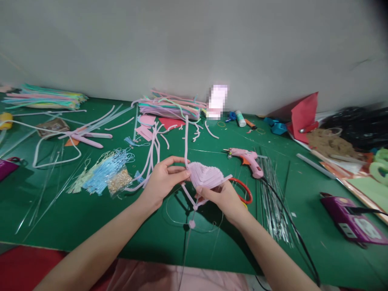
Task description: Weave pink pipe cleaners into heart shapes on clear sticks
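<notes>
Between my two hands is a pale pink woven piece of fuzzy pipe cleaners (207, 176), held above the table. My left hand (169, 176) pinches its left edge, where one long stem sticks up. My right hand (222, 198) grips its lower right side, thumb on top and the other fingers partly hidden beneath. A thin rod with a small pink knob (192, 224) hangs below the piece toward me. Just past my right hand lie red-handled scissors (242, 190), partly covered by it. Loose pink pipe cleaners (151, 155) lie left of the piece.
A pink glue gun (247, 157) with a black cord lies right, beside a bundle of metallic wires (274, 198). Blue tassels (104, 169) and a bag of beads (119, 182) sit left. Pipe cleaner bundles (169, 109) line the back. A purple power strip (353, 220) stands far right.
</notes>
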Motion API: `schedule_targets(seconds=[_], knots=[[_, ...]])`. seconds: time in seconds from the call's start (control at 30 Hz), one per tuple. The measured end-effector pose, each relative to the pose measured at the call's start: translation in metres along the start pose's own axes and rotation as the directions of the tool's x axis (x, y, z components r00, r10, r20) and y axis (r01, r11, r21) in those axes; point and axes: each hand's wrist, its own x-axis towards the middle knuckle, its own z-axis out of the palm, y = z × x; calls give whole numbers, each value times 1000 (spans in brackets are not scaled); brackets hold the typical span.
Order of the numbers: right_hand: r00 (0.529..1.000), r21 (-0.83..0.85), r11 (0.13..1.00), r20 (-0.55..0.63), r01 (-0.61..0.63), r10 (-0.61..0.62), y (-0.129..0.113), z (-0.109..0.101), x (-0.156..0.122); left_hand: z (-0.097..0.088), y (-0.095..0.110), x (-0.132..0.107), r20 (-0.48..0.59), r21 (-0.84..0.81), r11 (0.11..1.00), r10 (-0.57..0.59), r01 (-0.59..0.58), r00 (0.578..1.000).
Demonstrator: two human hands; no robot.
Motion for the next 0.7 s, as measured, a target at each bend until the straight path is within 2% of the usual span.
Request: schedule_targets(seconds=[0.2, 0.5, 0.6, 0.7], knots=[[1000, -3, 1000, 1, -2, 2, 2, -1, -1, 2, 1, -3, -48, 96, 989, 120, -115, 992], [1000, 11, 1000, -6, 2, -2, 1, -1, 0, -1, -2, -3, -57, 95, 986, 141, -136, 988], [1000, 15, 1000, 4, -7, 7, 1, -2, -1, -4, 1, -3, 10, -20, 994, 107, -107, 994], [1000, 15, 1000, 10, -12, 12, -1, -3, 0, -6, 4, -1, 50, -174, 984, -11, 20, 999]])
